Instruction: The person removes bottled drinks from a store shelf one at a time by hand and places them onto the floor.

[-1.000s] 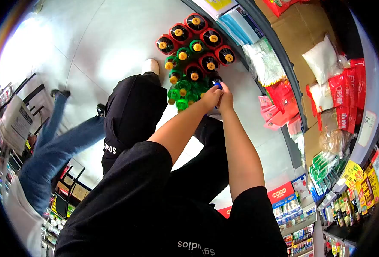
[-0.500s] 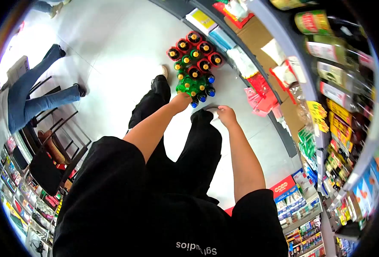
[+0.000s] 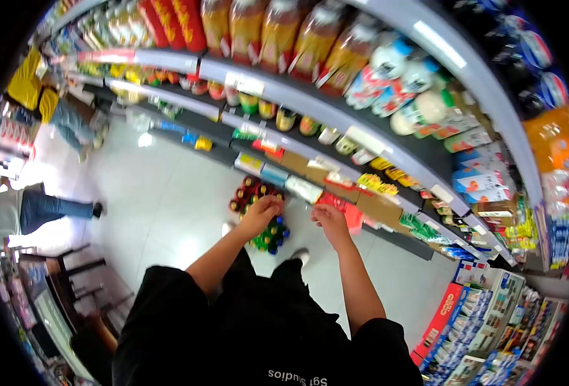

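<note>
My left hand is raised in front of me with its fingers curled and its back to the camera, so its palm is hidden. My right hand hangs beside it with fingers loosely apart and nothing in it. Far below both hands, a cluster of bottles stands on the pale floor: red-labelled ones with yellow caps at the back, green ones and blue-capped ones nearer my feet. My left hand overlaps part of the cluster in the picture. Neither hand touches a bottle.
Long store shelves packed with bottles, jars and packets curve across the top and right. Boxed goods fill the lower right. Another person in jeans stands far left near dark chairs. Cardboard boxes sit on the lowest shelf.
I have risen from bending over the bottles; the view swung up from the floor to the shelves. Both hands left the blue-capped bottle and lifted away from the cluster.
</note>
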